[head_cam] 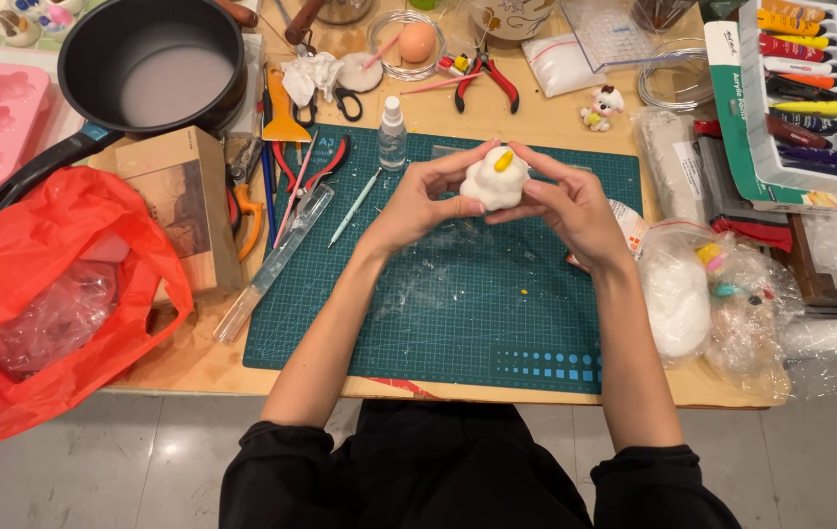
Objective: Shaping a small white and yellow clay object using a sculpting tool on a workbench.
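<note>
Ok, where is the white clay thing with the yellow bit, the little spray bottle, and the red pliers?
White clay figure (493, 181): head view, on its white body between both hands.
Spray bottle (392, 137): head view, on its clear middle.
Red pliers (487, 78): head view, on one red handle.

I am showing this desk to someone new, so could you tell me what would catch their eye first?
Probably the white clay figure with a yellow piece on top, held between the left hand and right hand above the green cutting mat. Next, the bright red plastic bag at the table's left edge, and the tray of paint tubes at the far right.
</note>
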